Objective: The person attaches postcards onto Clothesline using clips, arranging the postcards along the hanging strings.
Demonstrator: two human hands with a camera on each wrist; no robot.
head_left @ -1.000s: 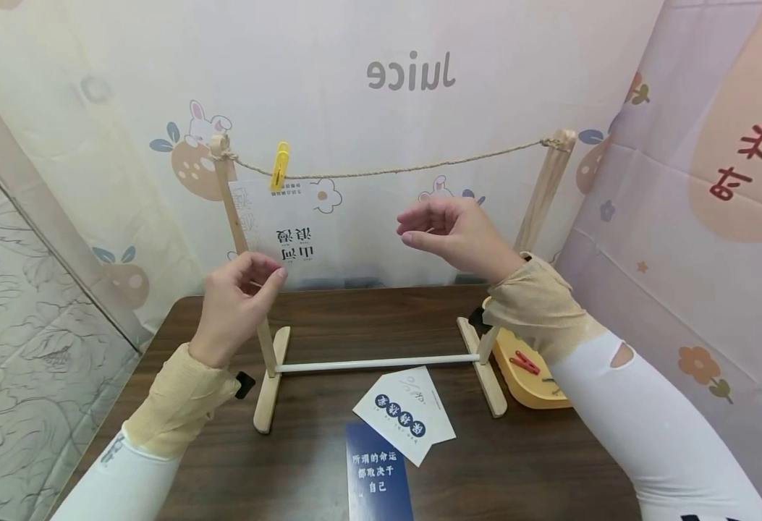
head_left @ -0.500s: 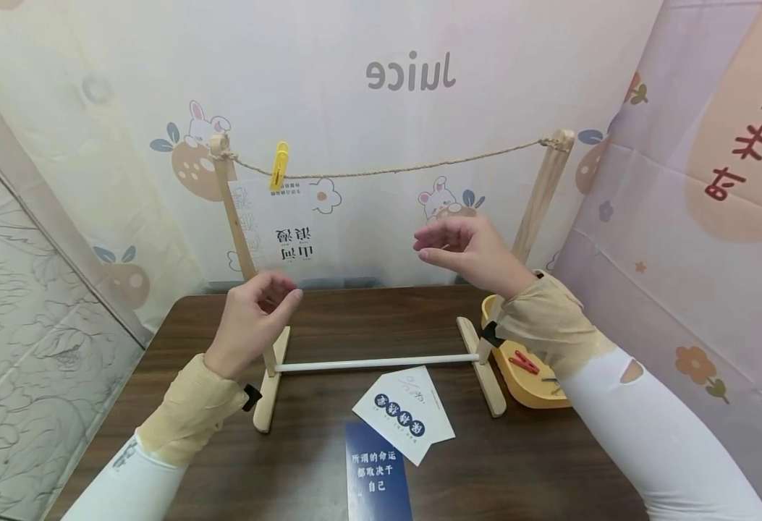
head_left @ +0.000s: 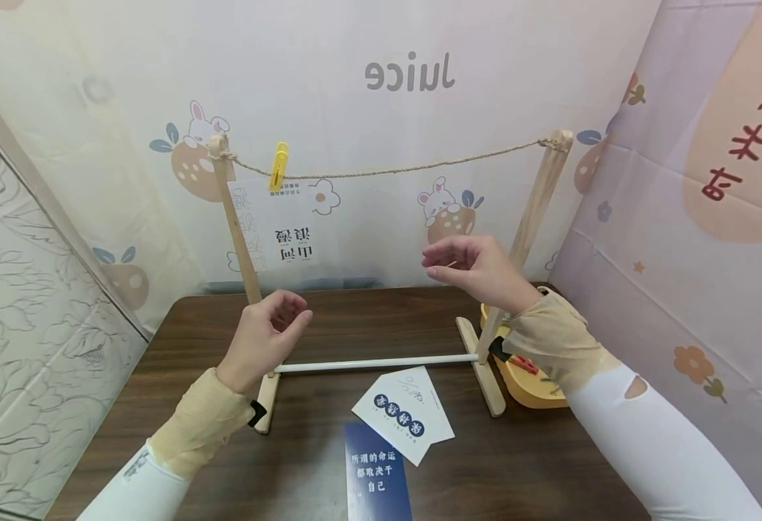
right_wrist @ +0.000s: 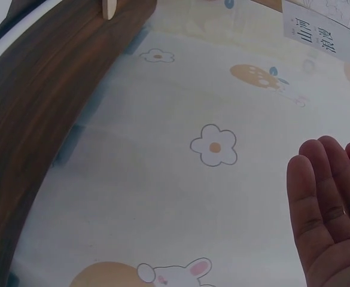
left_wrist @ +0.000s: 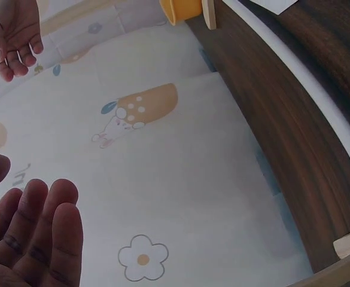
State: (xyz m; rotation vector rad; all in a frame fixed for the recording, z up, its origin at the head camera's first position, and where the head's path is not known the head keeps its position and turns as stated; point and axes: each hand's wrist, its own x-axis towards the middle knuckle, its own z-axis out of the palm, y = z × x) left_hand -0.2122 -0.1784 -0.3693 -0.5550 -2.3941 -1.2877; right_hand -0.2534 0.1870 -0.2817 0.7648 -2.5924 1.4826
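Observation:
In the head view my left hand (head_left: pixel 263 336) hovers in front of the rack's left post, its fingers loosely bent and holding nothing. My right hand (head_left: pixel 475 271) hangs in the air before the right post (head_left: pixel 540 195), also with nothing in it. A twine line (head_left: pixel 381 172) runs between the two post tops. Near its left end a yellow clothespin (head_left: pixel 279 166) grips the twine and the top of a white card (head_left: pixel 289 224) with dark characters. On the table below lie two overlapping white cards (head_left: pixel 407 412) and a dark blue card (head_left: pixel 377 470).
At the right stands a yellow tray (head_left: pixel 524 394) with a red clothespin (head_left: pixel 525 364) inside, partly behind my right forearm. A white crossbar (head_left: pixel 374 363) joins the rack's feet. The brown table (head_left: pixel 381 311) meets a printed curtain (head_left: pixel 381 239) behind.
Both hands have moved down and to the right, with the fingers still loosely bent. The cards, the yellow clothespin and the rack stay where they were.

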